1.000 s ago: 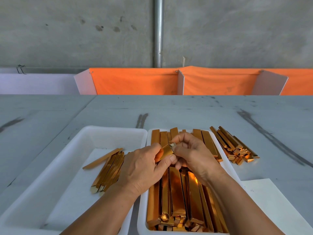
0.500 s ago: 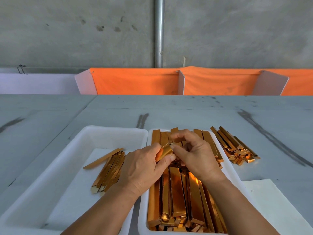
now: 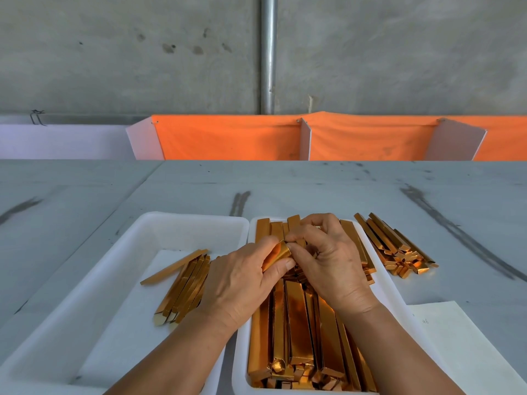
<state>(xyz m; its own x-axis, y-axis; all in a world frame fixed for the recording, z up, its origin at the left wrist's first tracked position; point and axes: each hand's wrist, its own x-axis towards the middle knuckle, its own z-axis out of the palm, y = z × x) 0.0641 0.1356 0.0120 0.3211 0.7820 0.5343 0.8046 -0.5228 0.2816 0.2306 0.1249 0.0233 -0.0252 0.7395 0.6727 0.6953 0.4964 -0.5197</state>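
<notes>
My left hand [image 3: 242,280] grips a gold foil stick [image 3: 278,253] between thumb and fingers, above the right white tray [image 3: 241,360]. My right hand [image 3: 330,263] pinches the far end of that same stick with curled fingers. The right tray is packed with several long gold sticks [image 3: 299,332] lying lengthwise. In the left white tray [image 3: 119,252] a small bundle of gold sticks [image 3: 185,283] lies on a white sheet, one stick lying askew across its far end.
A loose heap of gold sticks [image 3: 396,246] lies on the grey table [image 3: 313,189] right of the trays. A white paper sheet [image 3: 456,352] lies at the near right. Orange cloth partitions [image 3: 228,138] stand behind the table, before a concrete wall with a metal pipe [image 3: 268,52].
My right hand's fingers have shifted and curled more tightly at the stick's end; the end now looks folded. My left hand keeps the same hold.
</notes>
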